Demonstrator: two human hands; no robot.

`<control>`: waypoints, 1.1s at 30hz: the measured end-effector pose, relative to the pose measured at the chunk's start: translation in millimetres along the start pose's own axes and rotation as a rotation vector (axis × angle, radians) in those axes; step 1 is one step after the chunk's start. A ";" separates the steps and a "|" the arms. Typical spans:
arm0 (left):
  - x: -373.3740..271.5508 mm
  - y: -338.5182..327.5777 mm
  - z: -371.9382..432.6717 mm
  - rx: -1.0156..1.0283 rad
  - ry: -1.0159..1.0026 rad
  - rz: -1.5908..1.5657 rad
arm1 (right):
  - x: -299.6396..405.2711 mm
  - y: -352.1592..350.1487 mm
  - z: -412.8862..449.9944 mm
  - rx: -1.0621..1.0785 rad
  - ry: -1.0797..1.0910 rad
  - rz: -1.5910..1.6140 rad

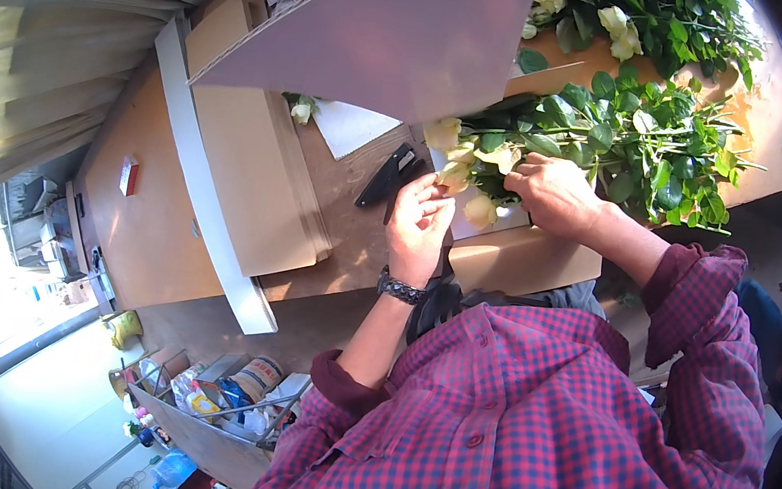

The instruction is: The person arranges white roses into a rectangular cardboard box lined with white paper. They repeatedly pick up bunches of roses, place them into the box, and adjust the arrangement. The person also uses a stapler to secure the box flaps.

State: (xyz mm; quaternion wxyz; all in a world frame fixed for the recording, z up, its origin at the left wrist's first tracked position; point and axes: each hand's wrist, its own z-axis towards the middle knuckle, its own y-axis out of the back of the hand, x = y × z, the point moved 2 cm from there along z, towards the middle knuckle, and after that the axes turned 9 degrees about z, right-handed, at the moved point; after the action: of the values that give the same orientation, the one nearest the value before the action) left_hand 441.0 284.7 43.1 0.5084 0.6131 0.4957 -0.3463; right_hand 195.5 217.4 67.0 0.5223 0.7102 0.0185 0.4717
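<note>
Several pale cream roses with long leafy stems lie across a workbench, their blooms (481,212) towards me and their green leaves (627,136) spreading to the right. My left hand (418,222), with a dark braided band at the wrist, touches a bloom (454,176) with its fingertips; its fingers are partly curled and the palm is bare. My right hand (554,193) is bent over the stems just below the blooms, with its fingertips hidden among the leaves. A black stapler-like tool (384,175) lies left of the blooms. Under them is a white sheet on a cardboard piece (525,261).
A large corrugated cardboard sheet (385,31) slants over the bench's far side. More cream roses (620,32) lie beyond. Stacked brown cardboard (249,178) and a long white strip (204,178) are at the left. A cart (204,429) of mixed items stands lower left; part of another person (766,323) shows at right.
</note>
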 end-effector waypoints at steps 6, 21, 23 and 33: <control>8.1 -4.6 2.3 0.056 0.054 0.151 | -2.7 -12.4 4.7 0.262 -0.099 0.004; -8.8 -15.3 15.7 0.219 -0.110 -0.102 | 11.2 18.3 -7.2 -0.239 -0.238 0.143; -13.6 -14.9 19.1 0.257 -0.132 -0.167 | 8.1 18.7 -3.5 -0.148 -0.270 0.086; -17.3 -12.9 17.9 0.393 -0.022 0.307 | 4.9 43.4 7.9 -0.176 -0.228 0.113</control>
State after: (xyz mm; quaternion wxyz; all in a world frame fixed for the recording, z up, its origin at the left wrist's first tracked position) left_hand 425.4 262.9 51.2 0.4313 0.7644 0.3146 -0.3616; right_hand 183.4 194.5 103.0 0.5540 0.7104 -0.1223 0.4164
